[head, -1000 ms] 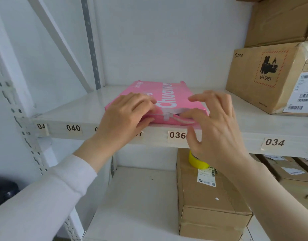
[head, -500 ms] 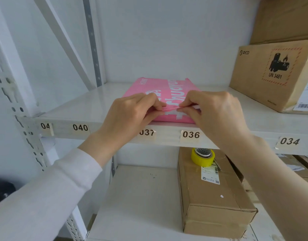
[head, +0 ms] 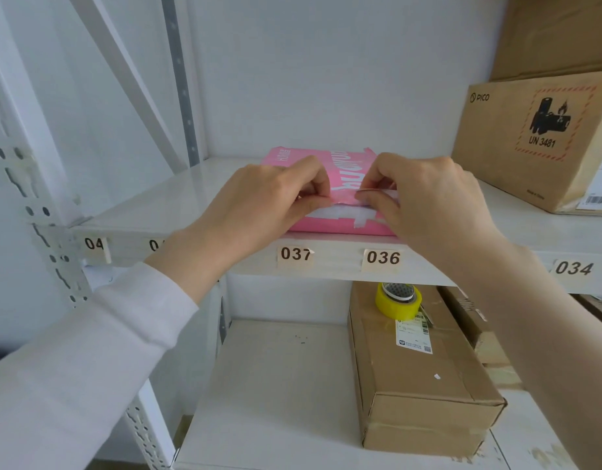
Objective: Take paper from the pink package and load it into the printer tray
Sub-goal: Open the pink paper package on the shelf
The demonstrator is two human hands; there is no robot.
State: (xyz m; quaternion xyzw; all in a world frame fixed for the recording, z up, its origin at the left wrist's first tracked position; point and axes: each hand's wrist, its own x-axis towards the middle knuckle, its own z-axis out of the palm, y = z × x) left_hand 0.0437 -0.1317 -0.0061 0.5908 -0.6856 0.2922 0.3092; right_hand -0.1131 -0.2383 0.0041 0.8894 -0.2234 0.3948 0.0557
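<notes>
The pink package (head: 343, 171) with white lettering lies flat on a white shelf (head: 150, 212), above labels 037 and 036. My left hand (head: 269, 198) pinches the wrapper's near flap from the left. My right hand (head: 418, 195) pinches the same flap from the right. The flap is lifted a little, and white paper (head: 326, 212) shows in the gap under it. No printer or tray is in view.
A brown PICO carton (head: 537, 137) stands on the same shelf to the right, another carton above it. On the lower shelf a long cardboard box (head: 421, 374) carries a yellow tape roll (head: 398, 300). A perforated white upright (head: 38, 212) stands at the left.
Both hands have closed from resting on the package's front edge to pinching its flap. The flap has come up, showing white paper. The view has moved closer.
</notes>
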